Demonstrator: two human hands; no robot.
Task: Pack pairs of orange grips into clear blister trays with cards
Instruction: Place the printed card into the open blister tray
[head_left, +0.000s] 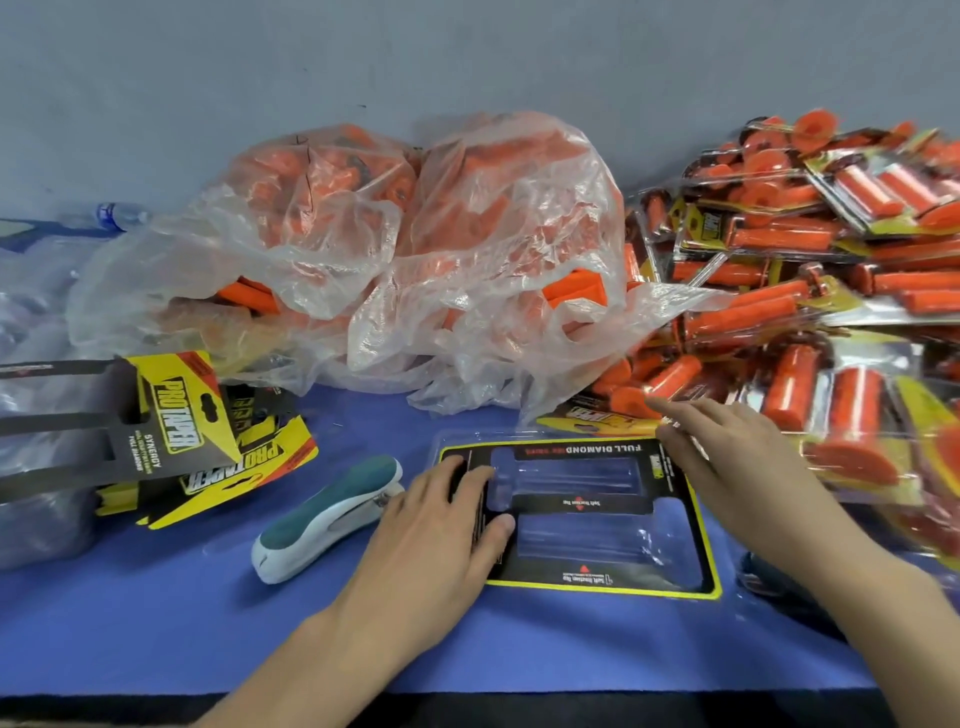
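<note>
My left hand (441, 525) lies flat, fingers straight, pressing the left end of the one blister tray (576, 540) and its card (582, 503) on the blue table (156, 623). Both of its two cavities are empty. My right hand (727, 457) is spread open holding nothing at the tray's far right corner; it is blurred, perhaps touching. Two bags of orange grips (415, 249) crowd the far edge, the packed pile (805, 260) the right. One stapler (327, 519) lies left. Bare table lies nearest me.
</note>
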